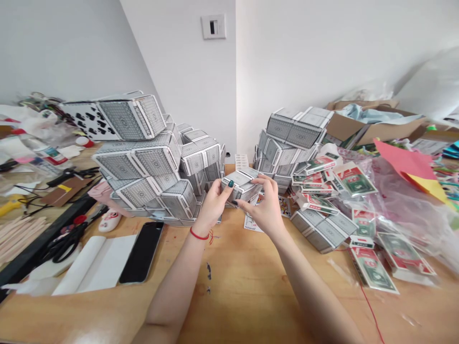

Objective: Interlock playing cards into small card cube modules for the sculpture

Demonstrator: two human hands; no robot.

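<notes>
A block folded from grey-backed playing cards (242, 179) is held between my two hands above the table's middle. My left hand (214, 203) grips its left side, thumb on top. My right hand (266, 203) pinches its right side between thumb and fingers. A few loose playing cards (253, 223) lie under and behind the hands, one face up. To the left rises a tall stack of similar card blocks (143, 157). A second stack (290, 136) stands behind my right hand, and a separate card block (323, 229) rests on the table to the right.
Several red and green card boxes (373, 267) lie at the right, with crumpled clear plastic (412, 220) and an open cardboard box (373, 126) behind. On the left are a black phone (142, 253), an open notebook (96, 263), black scissors (68, 241) and wooden sticks (21, 234).
</notes>
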